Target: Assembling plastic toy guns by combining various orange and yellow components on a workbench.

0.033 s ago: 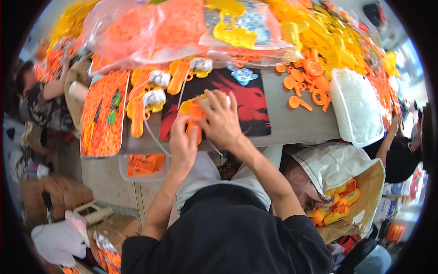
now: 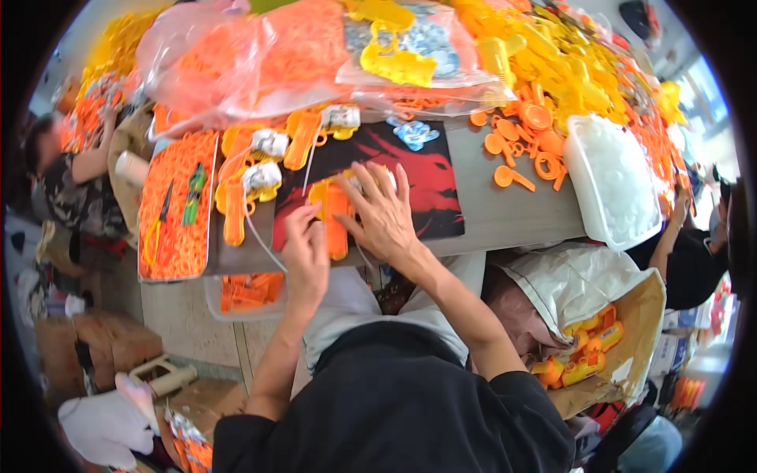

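Observation:
On a black and red mat lies a toy gun with an orange handle and yellow body. My right hand lies over its body, fingers outstretched and spread, the thumb beside the handle. My left hand is beside the handle, its fingertips pinched together; what they hold, if anything, is too small to make out. Thin pale cords run near it. Similar toy guns with white mechanisms, such as this orange and yellow one, lie to the left. Much of the worked toy is hidden by my right hand.
An orange-filled tray with scissors and green cutters sits left. Orange round-ended parts and a white tub are right. Clear bags line the back. A sack-lined carton stands below right. Other people work nearby.
My left hand has drawn slightly left and down from the toy's handle. My right hand's fingers have straightened and spread over the toy. The view has shifted slightly.

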Action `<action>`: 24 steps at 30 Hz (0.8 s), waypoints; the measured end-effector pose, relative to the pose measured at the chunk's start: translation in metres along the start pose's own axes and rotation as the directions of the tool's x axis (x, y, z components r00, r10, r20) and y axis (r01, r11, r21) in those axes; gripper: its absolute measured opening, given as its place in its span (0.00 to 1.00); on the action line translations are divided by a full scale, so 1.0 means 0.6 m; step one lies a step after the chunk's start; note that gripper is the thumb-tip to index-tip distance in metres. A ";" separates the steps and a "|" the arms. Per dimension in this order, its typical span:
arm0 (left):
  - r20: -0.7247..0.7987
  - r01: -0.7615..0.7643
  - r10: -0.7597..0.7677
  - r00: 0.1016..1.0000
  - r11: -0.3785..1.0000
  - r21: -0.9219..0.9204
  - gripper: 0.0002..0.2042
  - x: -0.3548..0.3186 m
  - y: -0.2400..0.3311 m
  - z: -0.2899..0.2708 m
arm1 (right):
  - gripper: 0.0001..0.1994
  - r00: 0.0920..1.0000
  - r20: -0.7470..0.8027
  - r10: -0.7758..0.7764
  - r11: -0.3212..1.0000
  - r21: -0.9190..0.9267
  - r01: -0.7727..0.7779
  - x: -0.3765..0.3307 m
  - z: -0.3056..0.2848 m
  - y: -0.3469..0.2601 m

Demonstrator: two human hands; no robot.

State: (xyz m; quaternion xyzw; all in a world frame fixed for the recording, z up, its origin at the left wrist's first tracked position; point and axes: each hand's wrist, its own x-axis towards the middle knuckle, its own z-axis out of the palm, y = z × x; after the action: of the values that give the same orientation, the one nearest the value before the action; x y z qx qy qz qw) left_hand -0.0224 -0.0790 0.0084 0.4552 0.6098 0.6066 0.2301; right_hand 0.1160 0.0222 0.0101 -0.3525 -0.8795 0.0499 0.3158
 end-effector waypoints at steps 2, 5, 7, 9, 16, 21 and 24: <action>0.017 0.031 -0.030 0.999 0.997 -0.075 0.11 0.025 0.019 -0.017 | 0.28 0.996 0.013 0.092 0.995 -0.030 -0.092 -0.025 -0.027 0.019; 0.074 -0.151 0.141 0.987 0.978 0.147 0.10 0.083 0.016 -0.015 | 0.27 0.958 -0.112 0.263 0.939 -0.197 -0.281 -0.053 -0.067 0.093; 0.175 -0.435 0.399 0.900 0.810 0.393 0.11 0.129 0.003 0.016 | 0.25 0.943 -0.155 0.295 0.919 -0.225 -0.325 -0.054 -0.085 0.139; 0.299 -0.553 0.465 0.833 0.677 0.486 0.17 0.169 -0.003 0.051 | 0.25 0.914 -0.196 0.355 0.864 -0.305 -0.401 -0.042 -0.091 0.179; 0.517 -0.720 0.505 0.692 0.432 0.542 0.30 0.242 -0.062 0.108 | 0.29 0.875 -0.339 0.346 0.803 -0.375 -0.463 0.030 -0.047 0.404; 0.483 -0.703 0.514 0.709 0.463 0.540 0.30 0.243 -0.068 0.082 | 0.28 0.844 -0.431 0.318 0.882 -0.193 -0.430 0.113 -0.029 0.388; 0.507 -0.684 0.460 0.729 0.472 0.556 0.29 0.244 -0.058 0.086 | 0.22 0.806 -0.547 0.226 0.963 0.002 -0.269 0.155 -0.087 0.354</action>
State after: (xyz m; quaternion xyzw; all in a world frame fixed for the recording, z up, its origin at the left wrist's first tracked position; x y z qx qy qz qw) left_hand -0.0593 0.0760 0.0070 0.7682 0.5628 0.2888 -0.0982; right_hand 0.2203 0.2345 0.0342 -0.4755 -0.7017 -0.0443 0.5287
